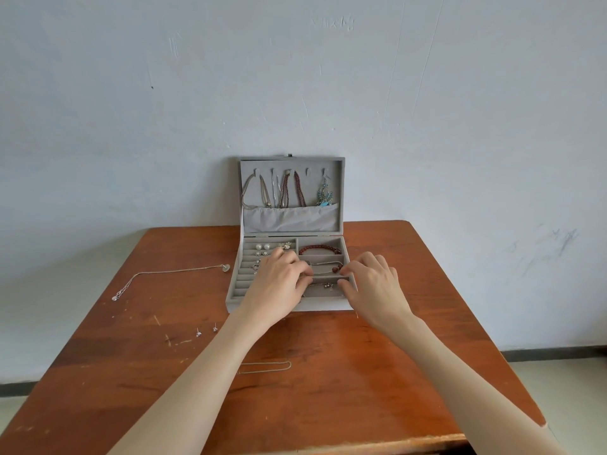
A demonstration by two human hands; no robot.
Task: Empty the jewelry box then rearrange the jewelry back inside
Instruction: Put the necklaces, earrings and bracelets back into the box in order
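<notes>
The grey jewelry box (249, 305) stands open on the wooden table (328, 372), its lid upright against the wall. Necklaces (289, 192) and a blue earring (325, 195) hang inside the lid. Pearl earrings (262, 246) sit in the ring rolls, and a red bead bracelet (320, 249) lies in the top right compartment. My left hand (279, 280) and right hand (371, 284) reach into the right compartments, each pinching an end of a thin chain bracelet (323, 265) with red beads. Another small chain (320, 285) lies in the front compartment.
A silver pendant necklace (170, 274) lies on the table left of the box. Two small stud earrings (206, 331) sit nearer the front left. A thin gold chain (266, 367) lies between my forearms. A pale wall stands right behind the box.
</notes>
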